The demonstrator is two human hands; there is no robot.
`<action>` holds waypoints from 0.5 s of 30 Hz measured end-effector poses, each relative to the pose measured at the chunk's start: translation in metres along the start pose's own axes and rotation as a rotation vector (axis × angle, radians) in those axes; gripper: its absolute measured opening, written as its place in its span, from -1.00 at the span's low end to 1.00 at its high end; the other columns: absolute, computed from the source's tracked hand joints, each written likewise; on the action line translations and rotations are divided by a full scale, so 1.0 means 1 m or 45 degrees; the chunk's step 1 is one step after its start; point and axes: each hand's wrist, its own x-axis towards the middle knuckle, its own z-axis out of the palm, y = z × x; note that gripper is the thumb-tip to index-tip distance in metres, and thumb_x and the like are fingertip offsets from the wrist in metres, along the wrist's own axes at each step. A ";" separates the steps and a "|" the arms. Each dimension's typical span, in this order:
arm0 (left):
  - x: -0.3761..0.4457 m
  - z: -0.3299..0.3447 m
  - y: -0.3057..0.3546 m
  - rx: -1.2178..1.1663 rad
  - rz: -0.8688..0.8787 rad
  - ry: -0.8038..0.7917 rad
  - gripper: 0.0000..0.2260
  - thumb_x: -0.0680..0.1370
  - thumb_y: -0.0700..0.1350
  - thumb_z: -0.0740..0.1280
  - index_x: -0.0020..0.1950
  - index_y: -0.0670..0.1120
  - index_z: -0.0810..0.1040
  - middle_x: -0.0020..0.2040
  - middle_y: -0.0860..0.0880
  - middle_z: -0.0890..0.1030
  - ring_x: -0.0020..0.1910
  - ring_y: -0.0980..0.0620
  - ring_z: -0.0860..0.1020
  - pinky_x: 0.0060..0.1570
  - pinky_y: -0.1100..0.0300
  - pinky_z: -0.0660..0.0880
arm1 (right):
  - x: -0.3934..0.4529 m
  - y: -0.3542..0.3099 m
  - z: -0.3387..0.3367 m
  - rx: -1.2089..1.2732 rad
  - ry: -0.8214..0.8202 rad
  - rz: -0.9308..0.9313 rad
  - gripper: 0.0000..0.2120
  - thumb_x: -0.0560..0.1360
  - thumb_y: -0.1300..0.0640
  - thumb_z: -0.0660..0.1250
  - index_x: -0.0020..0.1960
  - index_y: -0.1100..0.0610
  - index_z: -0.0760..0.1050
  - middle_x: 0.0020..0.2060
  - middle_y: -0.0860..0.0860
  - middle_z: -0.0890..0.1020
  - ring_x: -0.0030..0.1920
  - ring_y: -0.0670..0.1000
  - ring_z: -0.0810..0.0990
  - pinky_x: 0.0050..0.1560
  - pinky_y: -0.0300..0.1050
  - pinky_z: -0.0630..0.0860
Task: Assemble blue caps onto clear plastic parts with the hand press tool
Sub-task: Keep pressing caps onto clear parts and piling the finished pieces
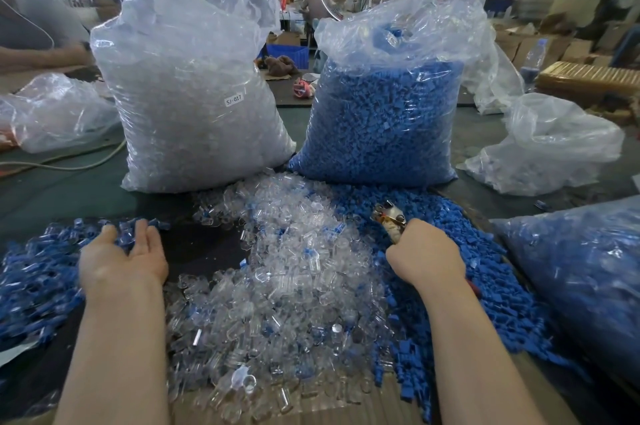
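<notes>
A heap of clear plastic parts lies in the middle of the table. Loose blue caps are piled to its right. On the left lies a pile of assembled pieces, clear with blue caps. My left hand hovers palm up over that pile, fingers relaxed and holding nothing. My right hand grips the handles of the hand press tool, whose metal head points away over the blue caps. Whether a part sits in the tool's head I cannot tell.
A tall bag of clear parts and a bag of blue caps stand behind the heaps. A bag of assembled pieces lies at the right, with slack bags beyond. Another person's arm reaches in at far left.
</notes>
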 end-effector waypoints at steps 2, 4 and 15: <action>0.007 0.000 -0.002 0.195 -0.048 -0.105 -0.70 0.65 -0.15 0.23 0.39 -0.11 0.40 0.34 -0.08 0.47 0.13 0.02 0.58 0.00 0.17 0.61 | 0.000 -0.001 0.000 -0.015 -0.014 0.007 -0.86 0.49 0.14 0.29 -0.15 0.10 0.32 -0.25 0.03 0.43 -0.32 0.02 0.39 -0.21 -0.06 0.40; 0.006 0.003 -0.011 0.619 -0.041 -0.271 -0.89 0.64 -0.15 0.23 0.13 -0.07 0.51 0.16 -0.03 0.58 -0.05 0.09 0.58 -0.15 0.21 0.52 | -0.001 -0.001 0.000 -0.023 -0.013 0.005 -0.88 0.48 0.14 0.29 -0.10 0.10 0.34 -0.25 0.02 0.43 -0.32 0.02 0.37 -0.20 -0.05 0.40; 0.001 -0.002 -0.069 2.686 0.672 -0.749 -0.57 0.56 -0.17 0.28 0.44 -0.04 0.42 0.29 -0.09 0.54 0.11 -0.08 0.56 0.08 0.09 0.51 | 0.004 0.000 0.005 -0.029 0.047 -0.103 -0.86 0.47 0.15 0.28 -0.01 0.07 0.36 -0.28 -0.03 0.37 -0.23 0.09 0.43 -0.23 -0.07 0.34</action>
